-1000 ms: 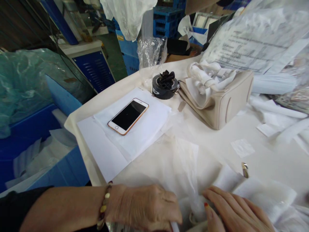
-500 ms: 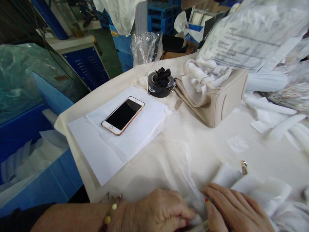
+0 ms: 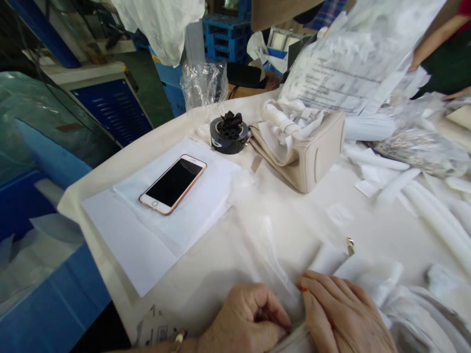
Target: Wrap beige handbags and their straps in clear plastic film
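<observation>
At the near edge, my left hand (image 3: 250, 318) has its thumb and finger pinched together by a beige piece (image 3: 296, 340); what lies between the fingertips is hidden. Just right of it, my right hand (image 3: 342, 314) lies with fingers stretched over the same piece and white wrapping (image 3: 379, 277). Thin clear plastic film (image 3: 270, 245) runs up the table from between the hands. A small gold metal clasp (image 3: 350, 245) shows above the right hand. Further back stands a beige handbag (image 3: 311, 157), its handles wrapped in white.
A phone (image 3: 172, 184) rests on white paper sheets (image 3: 136, 255) at left. Behind are a black tape roll (image 3: 228, 137) and a large plastic bag (image 3: 342, 68). White paper rolls (image 3: 437, 215) lie right; a blue bin (image 3: 55, 289) stands left. Another person's arm (image 3: 437, 39) shows far right.
The view has shifted right, so the table things sit further left. The left hand's fingers have drawn into a rounder pinch. At the far right, another person's arms have come into view.
</observation>
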Demonstrator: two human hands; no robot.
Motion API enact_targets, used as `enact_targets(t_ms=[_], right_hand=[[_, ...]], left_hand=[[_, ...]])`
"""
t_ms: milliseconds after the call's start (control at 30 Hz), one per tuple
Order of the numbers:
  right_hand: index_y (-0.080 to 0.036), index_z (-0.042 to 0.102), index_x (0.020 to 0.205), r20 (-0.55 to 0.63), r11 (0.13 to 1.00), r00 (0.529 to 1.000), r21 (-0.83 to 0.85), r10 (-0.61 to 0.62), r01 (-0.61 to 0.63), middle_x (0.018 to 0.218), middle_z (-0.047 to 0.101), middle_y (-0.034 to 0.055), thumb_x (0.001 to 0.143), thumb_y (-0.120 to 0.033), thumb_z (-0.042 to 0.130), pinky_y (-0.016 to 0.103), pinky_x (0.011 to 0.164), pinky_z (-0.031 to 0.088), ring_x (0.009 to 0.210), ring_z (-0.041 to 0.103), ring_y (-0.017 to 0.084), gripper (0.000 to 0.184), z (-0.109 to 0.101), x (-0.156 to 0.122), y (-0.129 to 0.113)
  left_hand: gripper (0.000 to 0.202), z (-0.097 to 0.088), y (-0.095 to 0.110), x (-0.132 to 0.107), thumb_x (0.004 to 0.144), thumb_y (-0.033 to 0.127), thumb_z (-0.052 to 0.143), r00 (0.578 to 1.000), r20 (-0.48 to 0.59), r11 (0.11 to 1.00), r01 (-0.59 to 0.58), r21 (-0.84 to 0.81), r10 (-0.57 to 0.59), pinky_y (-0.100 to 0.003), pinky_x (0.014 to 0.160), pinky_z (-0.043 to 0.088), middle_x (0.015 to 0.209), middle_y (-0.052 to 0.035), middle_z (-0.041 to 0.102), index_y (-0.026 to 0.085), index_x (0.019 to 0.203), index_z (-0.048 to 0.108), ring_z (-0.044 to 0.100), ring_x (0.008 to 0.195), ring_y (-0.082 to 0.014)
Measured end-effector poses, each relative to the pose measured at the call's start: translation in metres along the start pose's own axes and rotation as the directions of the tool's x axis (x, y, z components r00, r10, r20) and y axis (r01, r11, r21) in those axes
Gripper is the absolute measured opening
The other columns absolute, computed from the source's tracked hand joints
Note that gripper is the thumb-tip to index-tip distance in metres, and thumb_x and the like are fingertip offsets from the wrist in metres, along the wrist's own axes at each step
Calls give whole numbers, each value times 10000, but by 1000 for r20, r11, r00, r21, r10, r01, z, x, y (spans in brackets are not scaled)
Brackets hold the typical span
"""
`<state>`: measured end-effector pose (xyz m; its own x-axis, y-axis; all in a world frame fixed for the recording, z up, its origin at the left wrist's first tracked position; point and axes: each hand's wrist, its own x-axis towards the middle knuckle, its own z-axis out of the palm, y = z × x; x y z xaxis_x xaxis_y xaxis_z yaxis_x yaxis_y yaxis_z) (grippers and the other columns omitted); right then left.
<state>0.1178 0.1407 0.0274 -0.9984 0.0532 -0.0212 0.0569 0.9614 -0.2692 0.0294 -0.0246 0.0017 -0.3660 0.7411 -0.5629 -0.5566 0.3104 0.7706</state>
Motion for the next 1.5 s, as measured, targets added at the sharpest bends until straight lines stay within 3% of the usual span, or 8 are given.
enact_targets(t_ms=[100, 233, 333, 500, 600, 733, 1033, 1500], right_hand=[[-265, 630, 913, -53, 999, 997, 22, 49, -48, 987, 682, -55, 864, -179, 418, 280, 838, 325, 901, 598, 120, 233, 1, 4, -8], [-238, 621, 812, -122, 995, 988, 45, 91, -86, 894, 681, -40, 857, -159, 398, 288, 791, 318, 816, 589, 126, 242, 1, 7, -16], [-236, 602, 824, -97, 994, 991, 60, 96, -90, 908, 664, -35, 864, -159, 412, 285, 798, 307, 836, 576, 126, 209, 1, 6, -17], [-220, 565, 713, -164, 992, 981, 96, 102, -87, 800, 643, -21, 851, -135, 377, 298, 755, 290, 754, 556, 140, 249, 3, 8, -18], [-219, 559, 681, -190, 991, 975, 97, 111, -94, 755, 637, -13, 842, -121, 357, 306, 732, 280, 711, 541, 150, 277, 4, 10, -20], [-221, 558, 704, -146, 988, 982, 115, 119, -102, 761, 625, -10, 855, -132, 373, 306, 737, 275, 736, 537, 154, 254, 5, 9, -20], [-220, 564, 716, -143, 979, 977, 152, 158, -136, 730, 589, -11, 863, -136, 384, 321, 728, 256, 715, 503, 161, 247, 6, 5, -22], [-213, 577, 714, -123, 985, 978, 30, 170, -167, 728, 596, 2, 870, -100, 377, 340, 755, 266, 736, 511, 185, 278, -3, 4, -31]], left_hand=[[98, 0, 0, 2, 575, 111, 564, 1000, 21, 999, -2, -32, 3, -193, 509, 338, 514, 61, 500, 153, 637, 627, 437, 502, -76], [154, -5, -1, 4, 645, 90, 545, 944, -20, 910, -310, 273, 328, -218, 630, 373, 602, 14, 579, 169, 594, 667, 494, 624, -103], [131, -8, -6, 1, 689, 144, 586, 898, -10, 846, -410, 341, 439, -229, 672, 388, 620, -17, 610, 170, 608, 685, 535, 678, -130], [268, -7, -11, -8, 827, 298, 459, 916, 52, 845, -389, 368, 398, -243, 633, 398, 727, -51, 656, 161, 840, 689, 580, 681, -151], [302, -3, -10, -4, 828, 419, 467, 952, -83, 926, -263, 269, 295, -236, 579, 384, 691, -20, 616, 168, 923, 606, 554, 631, -142], [337, 2, -4, 14, 706, 443, 600, 954, -289, 996, -85, 18, 86, -235, 526, 387, 686, 15, 560, 183, 887, 485, 535, 562, -130], [254, 16, 16, 19, 511, 353, 664, 941, -334, 988, 3, -152, -55, -243, 512, 323, 473, 34, 482, 145, 608, 554, 417, 476, -98], [254, 24, 17, 19, 567, 394, 616, 895, -436, 988, -139, -64, 97, -244, 477, 274, 514, 28, 465, 153, 571, 534, 370, 486, -99]])
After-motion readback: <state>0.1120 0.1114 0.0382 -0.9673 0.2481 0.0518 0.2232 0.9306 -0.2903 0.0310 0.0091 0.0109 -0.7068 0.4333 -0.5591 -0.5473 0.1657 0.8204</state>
